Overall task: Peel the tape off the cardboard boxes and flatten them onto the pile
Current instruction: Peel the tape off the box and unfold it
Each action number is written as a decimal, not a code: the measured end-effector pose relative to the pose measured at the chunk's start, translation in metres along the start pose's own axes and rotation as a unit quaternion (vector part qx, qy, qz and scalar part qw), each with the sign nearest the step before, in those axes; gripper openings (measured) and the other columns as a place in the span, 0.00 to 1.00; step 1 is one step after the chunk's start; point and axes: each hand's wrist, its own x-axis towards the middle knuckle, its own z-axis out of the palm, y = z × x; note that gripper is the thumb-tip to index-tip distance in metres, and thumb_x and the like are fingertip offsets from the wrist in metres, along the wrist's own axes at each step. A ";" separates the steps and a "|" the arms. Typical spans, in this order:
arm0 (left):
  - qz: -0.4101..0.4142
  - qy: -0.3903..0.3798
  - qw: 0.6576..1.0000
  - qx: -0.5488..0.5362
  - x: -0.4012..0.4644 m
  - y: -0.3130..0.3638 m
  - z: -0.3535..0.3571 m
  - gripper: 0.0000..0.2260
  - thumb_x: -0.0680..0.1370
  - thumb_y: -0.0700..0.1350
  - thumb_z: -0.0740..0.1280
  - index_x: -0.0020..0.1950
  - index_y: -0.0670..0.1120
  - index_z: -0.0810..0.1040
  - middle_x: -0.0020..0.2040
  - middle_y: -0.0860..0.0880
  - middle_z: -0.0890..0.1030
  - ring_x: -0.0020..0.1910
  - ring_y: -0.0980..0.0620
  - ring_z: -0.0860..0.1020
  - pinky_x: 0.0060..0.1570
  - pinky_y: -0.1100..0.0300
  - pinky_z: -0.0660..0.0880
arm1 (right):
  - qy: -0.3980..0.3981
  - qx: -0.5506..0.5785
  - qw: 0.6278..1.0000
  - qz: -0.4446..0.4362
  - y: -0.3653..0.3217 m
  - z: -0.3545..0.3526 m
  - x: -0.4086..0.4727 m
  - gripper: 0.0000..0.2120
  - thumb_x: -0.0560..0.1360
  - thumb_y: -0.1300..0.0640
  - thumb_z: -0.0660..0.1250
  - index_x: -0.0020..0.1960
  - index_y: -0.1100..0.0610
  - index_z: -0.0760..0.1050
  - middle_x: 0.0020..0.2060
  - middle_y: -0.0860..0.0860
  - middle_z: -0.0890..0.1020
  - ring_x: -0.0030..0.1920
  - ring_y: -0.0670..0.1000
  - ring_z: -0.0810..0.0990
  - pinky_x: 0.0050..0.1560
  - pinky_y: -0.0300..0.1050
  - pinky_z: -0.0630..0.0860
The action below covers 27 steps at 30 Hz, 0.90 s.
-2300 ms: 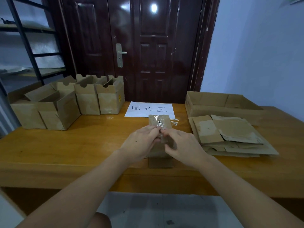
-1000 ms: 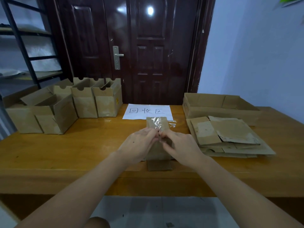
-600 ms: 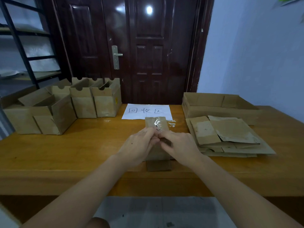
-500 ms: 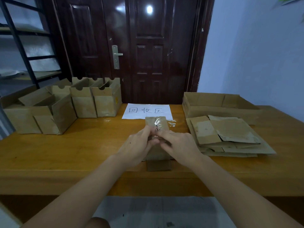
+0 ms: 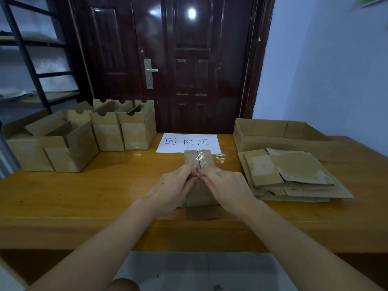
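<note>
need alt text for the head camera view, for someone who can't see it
Two bare hands, left hand and right hand, pick with their fingertips at clear tape along the seam of a small cardboard box on a wooden table. A pile of flattened cardboard lies to the right, unflattened boxes stand at the left, and a handwritten paper sign lies behind.

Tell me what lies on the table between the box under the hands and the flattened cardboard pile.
In the head view, a loose scrap of clear tape lies near the box; the rest toward the pile is bare table.
</note>
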 end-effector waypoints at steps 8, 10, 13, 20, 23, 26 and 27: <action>0.049 0.028 0.998 0.019 0.001 0.007 -0.002 0.08 0.87 0.48 0.56 0.58 0.50 0.73 0.55 0.55 0.78 0.49 0.59 0.75 0.44 0.55 0.77 | -0.041 0.026 0.998 0.030 0.002 -0.002 -0.001 0.12 0.85 0.47 0.56 0.59 0.50 0.75 0.42 0.45 0.82 0.36 0.43 0.79 0.33 0.38 0.77; 0.054 0.036 0.998 0.017 0.001 0.008 -0.002 0.08 0.87 0.48 0.56 0.58 0.50 0.74 0.56 0.55 0.78 0.51 0.58 0.76 0.46 0.55 0.78 | -0.045 0.039 0.998 0.033 0.002 -0.003 -0.001 0.12 0.83 0.46 0.57 0.59 0.50 0.75 0.43 0.44 0.82 0.37 0.43 0.79 0.35 0.36 0.76; 0.055 0.042 0.997 0.029 0.001 0.007 0.000 0.09 0.87 0.48 0.56 0.61 0.51 0.74 0.60 0.54 0.79 0.54 0.59 0.76 0.47 0.57 0.78 | -0.055 0.038 0.997 0.029 0.003 -0.003 -0.001 0.11 0.84 0.47 0.58 0.58 0.51 0.76 0.43 0.45 0.83 0.37 0.43 0.80 0.34 0.35 0.75; -0.027 0.006 1.000 0.009 0.001 0.012 -0.005 0.02 0.85 0.54 0.60 0.56 0.61 0.68 0.58 0.58 0.80 0.51 0.61 0.78 0.46 0.59 0.76 | -0.074 0.022 0.996 0.050 0.005 -0.001 -0.002 0.21 0.84 0.45 0.48 0.61 0.52 0.76 0.48 0.49 0.85 0.43 0.46 0.84 0.37 0.41 0.80; -0.043 -0.025 0.998 0.035 -0.003 0.006 -0.012 0.10 0.82 0.52 0.66 0.61 0.59 0.69 0.73 0.63 0.69 0.72 0.67 0.62 0.77 0.61 0.60 | -0.096 0.046 0.993 0.059 0.007 -0.002 -0.003 0.19 0.84 0.47 0.49 0.65 0.51 0.74 0.55 0.50 0.84 0.49 0.48 0.84 0.44 0.43 0.82; -0.028 -0.042 0.995 0.088 -0.004 0.005 -0.022 0.17 0.83 0.53 0.64 0.72 0.55 0.69 0.77 0.62 0.63 0.74 0.67 0.51 0.73 0.68 0.38 | -0.131 0.098 0.983 0.081 0.014 -0.001 -0.003 0.16 0.86 0.49 0.53 0.68 0.49 0.72 0.62 0.50 0.81 0.57 0.50 0.82 0.53 0.49 0.82; -0.020 -0.046 0.993 0.109 -0.004 0.004 -0.024 0.19 0.84 0.55 0.63 0.74 0.55 0.68 0.78 0.60 0.64 0.77 0.63 0.54 0.75 0.66 0.41 | -0.141 0.132 0.977 0.095 0.015 -0.002 -0.002 0.15 0.86 0.49 0.53 0.68 0.48 0.72 0.62 0.49 0.81 0.59 0.51 0.80 0.55 0.50 0.81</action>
